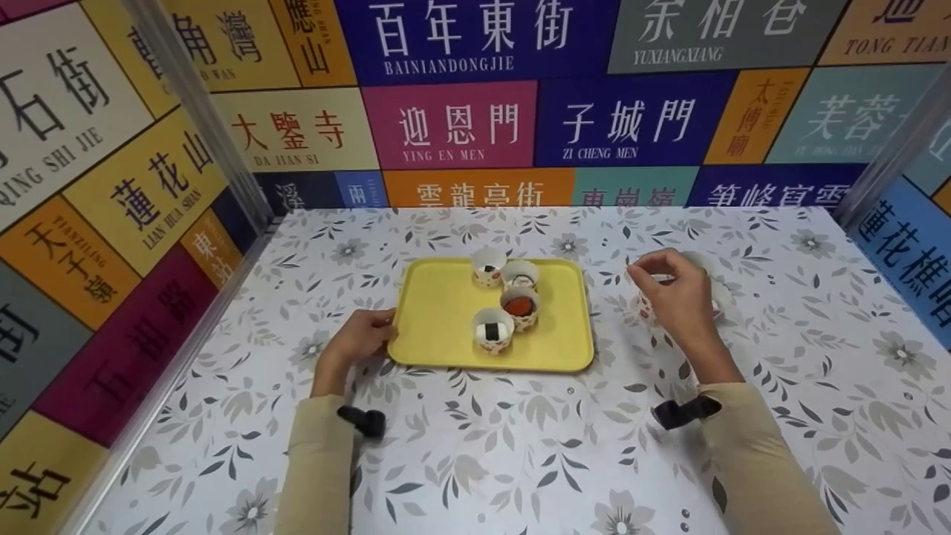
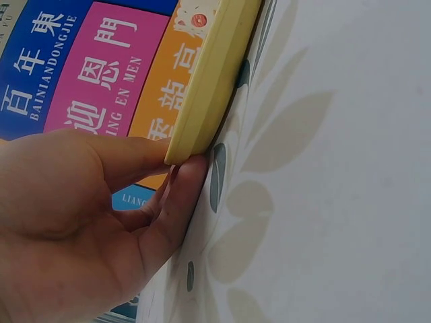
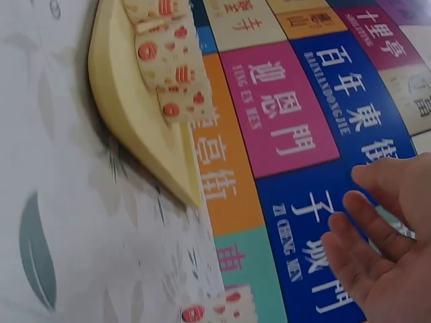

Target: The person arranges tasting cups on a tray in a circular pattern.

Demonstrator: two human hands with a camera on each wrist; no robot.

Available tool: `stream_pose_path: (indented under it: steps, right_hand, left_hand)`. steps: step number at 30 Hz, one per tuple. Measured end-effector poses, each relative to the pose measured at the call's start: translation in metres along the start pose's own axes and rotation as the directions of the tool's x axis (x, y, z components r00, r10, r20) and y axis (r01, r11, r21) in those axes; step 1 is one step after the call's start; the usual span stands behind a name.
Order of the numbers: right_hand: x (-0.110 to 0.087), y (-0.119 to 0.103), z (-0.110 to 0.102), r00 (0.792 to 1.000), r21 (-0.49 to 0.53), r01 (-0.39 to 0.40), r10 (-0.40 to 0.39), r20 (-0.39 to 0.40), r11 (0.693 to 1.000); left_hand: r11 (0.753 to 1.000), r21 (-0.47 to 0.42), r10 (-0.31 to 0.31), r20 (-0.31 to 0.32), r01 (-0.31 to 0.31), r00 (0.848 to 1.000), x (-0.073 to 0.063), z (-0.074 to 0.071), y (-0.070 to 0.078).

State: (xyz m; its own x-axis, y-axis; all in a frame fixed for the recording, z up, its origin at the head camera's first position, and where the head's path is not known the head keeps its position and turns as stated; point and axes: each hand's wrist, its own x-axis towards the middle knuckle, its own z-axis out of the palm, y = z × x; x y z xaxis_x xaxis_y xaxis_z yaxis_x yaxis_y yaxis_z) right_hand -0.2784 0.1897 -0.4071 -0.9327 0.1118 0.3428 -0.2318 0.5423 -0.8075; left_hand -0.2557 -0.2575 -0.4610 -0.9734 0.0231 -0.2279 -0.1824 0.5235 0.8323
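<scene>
Tabletop (image 1: pixel 461 461): white, grey leaf/flower print, lower frame. Back wall (image 1: pixel 461 152), top: coloured blocks, Chinese characters plus romanised names. Left wall (image 1: pixel 111 260), right wall (image 1: pixel 910 245): same style.

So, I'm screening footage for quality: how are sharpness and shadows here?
Head view: front wall lettering mostly crisp, a soft shadow beside the right sleeve; left wrist view: the printed tabletop looks soft; right wrist view: a dark shadow follows the yellow tray, and the lettering looks softer.

Yellow tray (image 1: pixel 435 312), left part: is offering bare room.
Tray middle: four cups (image 1: pixel 493 347) are blocking low crossings.
Left rim: left hand (image 1: pixel 356 338) is occupying it.
Between tray and right hand (image 1: pixel 680 297): tabletop (image 1: pixel 611 327) is leaving passage.
Behind right hand: more cups (image 1: pixel 700 261) are apparently standing, largely hidden.
</scene>
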Motion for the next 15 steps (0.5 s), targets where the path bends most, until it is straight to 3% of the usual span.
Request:
stream_pose_path:
  steps: [8,15]
  right_hand:
    - [0.01,0.019,-0.026,0.99,0.057,-0.013,0.021,-0.14,0.998]
    - [0.015,0.034,-0.041,0.987,0.04,-0.069,0.074,-0.141,0.997]
  left_hand:
    - [1.0,-0.017,0.02,0.004,-0.02,1.0,-0.001,0.001,-0.001]
    - [0.999,-0.016,0.029,0.013,-0.029,0.999,-0.001,0.0,-0.002]
